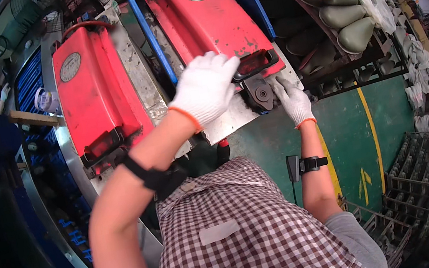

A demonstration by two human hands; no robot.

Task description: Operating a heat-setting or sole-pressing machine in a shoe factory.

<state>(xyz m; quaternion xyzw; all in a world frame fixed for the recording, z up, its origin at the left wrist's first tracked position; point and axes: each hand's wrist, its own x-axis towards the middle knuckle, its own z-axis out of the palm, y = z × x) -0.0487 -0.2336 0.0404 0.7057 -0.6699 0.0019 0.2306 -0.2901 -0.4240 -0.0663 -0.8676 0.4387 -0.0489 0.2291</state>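
Note:
My left hand (209, 87), in a white knit glove with an orange cuff, is over the front end of the right red machine cover (207, 17), beside its black-rimmed opening (257, 64). Motion blurs its fingers, and their undersides are hidden. Below the opening, a dark metal block (260, 93) with a round hole rests on the pale metal table (229, 123). My right hand (293, 102), gloved the same way, is just right of this block at the table's corner. Its fingers are stretched out and apart, with nothing visible in them.
A second red machine cover (90, 92) stands to the left, past a blue bar (149, 32). On the right, a rack (356, 69) carries grey-green boot-shaped pieces (353, 36). Yellow lines (369, 126) mark the green floor (389, 106). A wire trolley (412, 175) stands at lower right.

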